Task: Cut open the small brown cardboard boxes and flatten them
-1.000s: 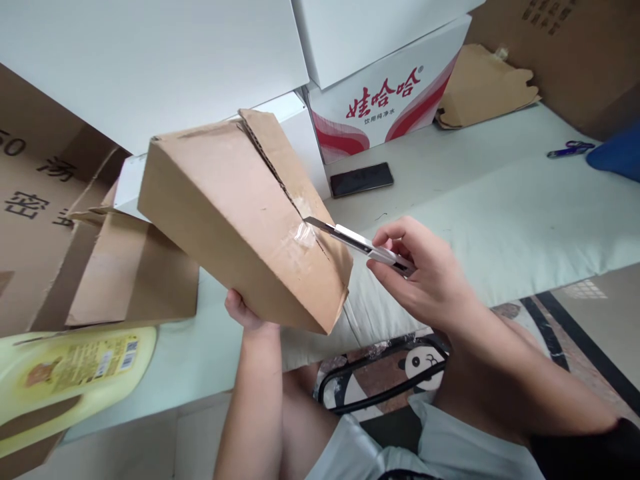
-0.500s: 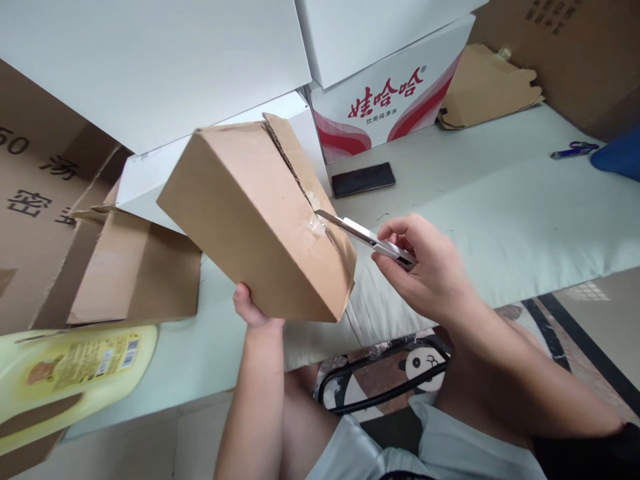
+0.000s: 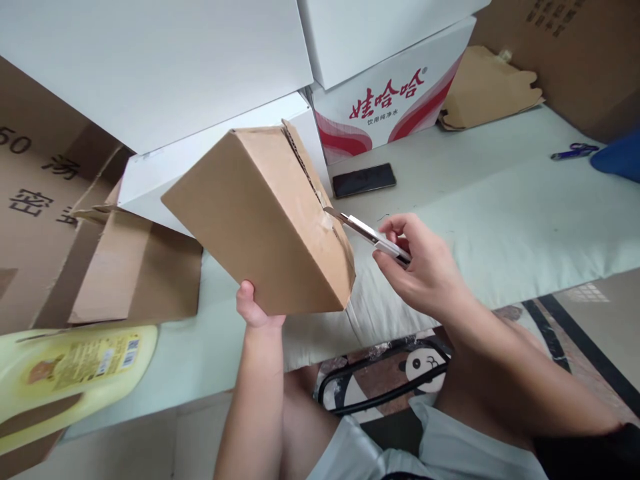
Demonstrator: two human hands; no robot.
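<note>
My left hand [image 3: 254,308] grips a brown cardboard box [image 3: 250,220] by its lower edge, thumb on the near face and the other fingers hidden behind. The box is tilted, with its flap seam turned to the right. Clear tape [image 3: 325,220] crosses the middle of that seam, which gapes along its upper part. In my right hand [image 3: 420,260] is a white utility knife [image 3: 367,231], held between thumb and fingers with its blade out. The blade tip is at the seam by the tape; whether it has gone in, I cannot tell.
A black phone [image 3: 364,180] lies on the pale green cloth [image 3: 500,200] before stacked white cartons [image 3: 390,100]. Blue-handled scissors [image 3: 574,151] lie far right. An open cardboard box [image 3: 135,267] and a yellow bottle [image 3: 90,367] stand left. Flattened cardboard [image 3: 487,87] leans at the back.
The box has turned in my left hand, showing more of its large face and less of the seam side. The knife tip has shifted slightly right and up along with the seam.
</note>
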